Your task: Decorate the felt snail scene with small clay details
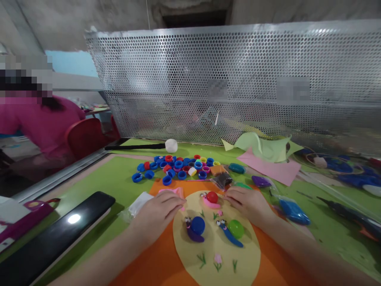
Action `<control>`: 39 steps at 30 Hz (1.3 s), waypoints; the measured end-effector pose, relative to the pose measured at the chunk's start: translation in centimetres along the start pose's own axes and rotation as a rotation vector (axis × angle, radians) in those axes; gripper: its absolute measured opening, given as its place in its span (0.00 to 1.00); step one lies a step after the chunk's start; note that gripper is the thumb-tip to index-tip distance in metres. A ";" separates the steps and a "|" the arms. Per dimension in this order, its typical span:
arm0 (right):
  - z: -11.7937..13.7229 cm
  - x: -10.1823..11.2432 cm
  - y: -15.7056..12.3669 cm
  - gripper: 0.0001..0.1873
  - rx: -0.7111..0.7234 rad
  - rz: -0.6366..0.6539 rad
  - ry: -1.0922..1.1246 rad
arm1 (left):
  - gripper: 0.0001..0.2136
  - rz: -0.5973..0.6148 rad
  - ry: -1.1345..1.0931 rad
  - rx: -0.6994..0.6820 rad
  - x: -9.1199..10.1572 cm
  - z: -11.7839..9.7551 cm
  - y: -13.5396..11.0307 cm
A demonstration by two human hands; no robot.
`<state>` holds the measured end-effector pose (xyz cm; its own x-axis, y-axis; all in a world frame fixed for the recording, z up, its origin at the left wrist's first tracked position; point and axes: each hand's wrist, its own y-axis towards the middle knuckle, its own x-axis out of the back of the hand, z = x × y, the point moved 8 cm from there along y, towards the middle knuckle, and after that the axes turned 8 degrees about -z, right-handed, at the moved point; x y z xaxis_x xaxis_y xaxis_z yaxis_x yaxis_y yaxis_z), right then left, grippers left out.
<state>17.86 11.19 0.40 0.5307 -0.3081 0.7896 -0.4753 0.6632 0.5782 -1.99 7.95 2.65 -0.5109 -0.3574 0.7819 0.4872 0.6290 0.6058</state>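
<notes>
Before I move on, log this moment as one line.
left hand: near shiny pink packet, grip unclear | right hand: beside pink snail figure with red shell, grip unclear | pale yellow paper oval: under three snail figures

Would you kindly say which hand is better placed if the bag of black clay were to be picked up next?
Probably the right hand: its fingers are just nearside of the bag of black clay, while the left hand is farther off, across the red-shelled snail.

At twelve o'clock stands a perforated metal screen (190, 75) — rough grey wall (113, 16) and a dark recess (195, 18) above — with a red chair (85, 137) at nine.
</notes>
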 end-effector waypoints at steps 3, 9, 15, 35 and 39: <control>0.0 -0.1 -0.1 0.20 -0.005 -0.006 0.005 | 0.11 -0.010 0.005 0.006 0.1 0.1 0.0; -0.8 -0.4 -0.3 0.20 -0.073 -0.036 0.075 | 0.11 -0.038 0.005 0.010 0.2 0.1 0.0; 0.3 0.8 0.6 0.15 -0.184 -0.078 0.239 | 0.07 -0.124 -0.017 -0.001 1.1 -0.7 0.3; 8.4 -1.0 -0.5 0.16 -0.756 0.180 0.976 | 0.07 -0.418 -0.254 -0.189 4.5 -7.6 0.3; 8.2 -1.1 -0.6 0.11 -0.762 0.136 1.009 | 0.05 -0.400 -0.251 -0.191 4.3 -7.5 0.1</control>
<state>11.84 5.57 0.84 0.9652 0.2249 0.1333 -0.2238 0.9744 -0.0235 1.17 1.37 7.14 -0.8272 -0.3525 0.4376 0.3272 0.3308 0.8851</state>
